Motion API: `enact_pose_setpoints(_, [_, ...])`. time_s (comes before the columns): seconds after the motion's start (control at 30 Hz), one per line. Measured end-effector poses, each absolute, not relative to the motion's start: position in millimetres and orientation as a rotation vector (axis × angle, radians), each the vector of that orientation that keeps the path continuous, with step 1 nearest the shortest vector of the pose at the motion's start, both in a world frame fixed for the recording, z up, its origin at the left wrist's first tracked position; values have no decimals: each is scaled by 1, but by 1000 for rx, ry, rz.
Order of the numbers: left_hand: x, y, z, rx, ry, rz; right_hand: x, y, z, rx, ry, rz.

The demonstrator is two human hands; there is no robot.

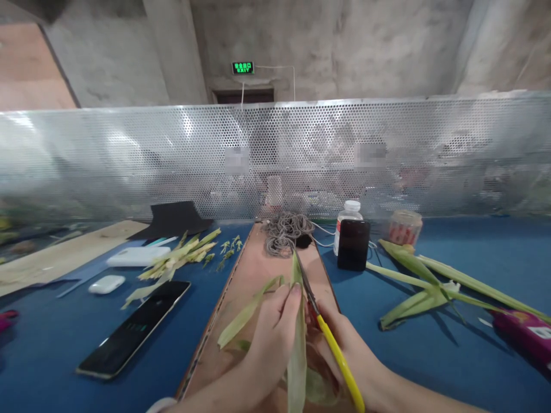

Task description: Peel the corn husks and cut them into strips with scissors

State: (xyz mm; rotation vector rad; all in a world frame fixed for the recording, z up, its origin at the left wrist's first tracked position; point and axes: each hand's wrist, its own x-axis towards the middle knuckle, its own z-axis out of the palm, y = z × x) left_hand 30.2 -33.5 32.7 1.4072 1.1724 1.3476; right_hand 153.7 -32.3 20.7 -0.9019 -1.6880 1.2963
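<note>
A long pale green corn husk strip [297, 367] stands nearly upright, pinched between the thumb and fingers of my left hand [275, 324]. My right hand [346, 344] grips a pair of scissors with yellow handles [338, 355]. The dark blades point up and away, lying against the strip's right edge; whether they are cutting into it I cannot tell. Another curled husk piece [245, 315] lies left of my left hand on a cardboard strip [262, 267]. More husk shows below my hands, partly hidden by them.
A tangle of grey cord [286, 232] lies at the cardboard's far end. Left are a phone [135, 330], a white earbud case [107, 284] and husk pieces [183, 255]. Right are a bottle [350, 211], an upright black phone [353, 245], a jar [404, 228] and tied husks [424, 295]. A perforated metal screen [172, 155] stands behind.
</note>
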Motion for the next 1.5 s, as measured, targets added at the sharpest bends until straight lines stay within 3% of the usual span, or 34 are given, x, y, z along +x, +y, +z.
enact_pose_setpoints(1.5, [31, -35, 31, 1397, 1115, 1344, 149, -35, 20, -1025, -1651, 1313])
